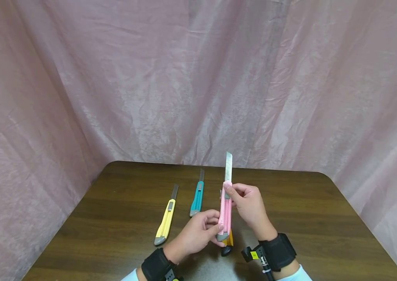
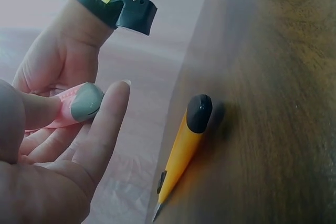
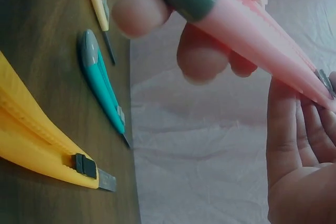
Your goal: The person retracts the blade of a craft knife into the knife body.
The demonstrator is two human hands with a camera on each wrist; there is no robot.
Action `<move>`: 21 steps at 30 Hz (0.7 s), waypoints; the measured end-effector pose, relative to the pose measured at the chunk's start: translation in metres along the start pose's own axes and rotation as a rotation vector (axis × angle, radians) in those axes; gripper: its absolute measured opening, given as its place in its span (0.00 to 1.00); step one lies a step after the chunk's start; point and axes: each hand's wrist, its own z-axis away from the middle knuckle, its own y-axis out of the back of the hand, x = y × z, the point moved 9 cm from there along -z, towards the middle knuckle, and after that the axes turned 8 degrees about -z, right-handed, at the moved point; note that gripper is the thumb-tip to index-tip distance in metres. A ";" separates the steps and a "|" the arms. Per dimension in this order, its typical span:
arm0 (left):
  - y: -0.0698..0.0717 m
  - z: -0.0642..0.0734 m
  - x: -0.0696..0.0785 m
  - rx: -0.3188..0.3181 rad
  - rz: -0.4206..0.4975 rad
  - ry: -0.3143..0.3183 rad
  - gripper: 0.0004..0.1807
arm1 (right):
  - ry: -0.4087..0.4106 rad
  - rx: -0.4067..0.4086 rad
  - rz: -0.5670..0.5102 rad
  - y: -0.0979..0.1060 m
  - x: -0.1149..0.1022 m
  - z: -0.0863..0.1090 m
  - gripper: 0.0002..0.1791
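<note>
In the head view, with the raised cutter (image 1: 225, 212) above the table (image 1: 297, 218) as the dial's centre, its blade (image 1: 228, 166) points to twelve o'clock. The fingers of the left hand (image 1: 199, 233) hold its rear end from eight o'clock, those of the right hand (image 1: 251, 205) its front from three. On the table, a second cutter (image 1: 231, 239) lies partly hidden beneath, rear end at six; a third cutter (image 1: 197, 197) lies at ten, a fourth cutter (image 1: 165, 222) at nine. Behind the table, at twelve, hangs a curtain (image 1: 184, 78).

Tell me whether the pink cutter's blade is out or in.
Out: the head view shows the metal blade jutting well beyond the front end of the pink handle.
</note>
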 end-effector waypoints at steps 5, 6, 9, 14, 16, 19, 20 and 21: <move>-0.002 0.000 0.000 -0.010 0.001 0.003 0.10 | 0.014 0.000 0.013 -0.001 -0.003 0.001 0.08; -0.002 0.000 0.000 -0.010 0.000 0.004 0.10 | 0.018 -0.003 0.009 -0.001 -0.003 0.001 0.08; -0.002 0.001 0.001 -0.006 -0.004 0.008 0.10 | 0.023 -0.009 -0.004 -0.001 -0.004 0.001 0.07; -0.001 0.001 0.002 -0.004 -0.009 0.000 0.11 | 0.034 -0.019 -0.032 -0.002 -0.003 0.001 0.07; 0.000 0.000 0.002 -0.003 -0.014 -0.003 0.11 | 0.044 -0.024 -0.041 -0.002 -0.004 0.001 0.07; 0.000 0.000 0.003 0.003 -0.030 -0.008 0.10 | 0.053 -0.025 -0.059 -0.002 -0.004 0.001 0.07; 0.001 0.000 0.004 0.007 -0.036 -0.011 0.10 | 0.055 -0.027 -0.064 -0.002 -0.004 0.001 0.07; 0.001 0.000 0.004 0.011 -0.039 -0.015 0.10 | 0.056 -0.028 -0.070 -0.002 -0.003 0.000 0.07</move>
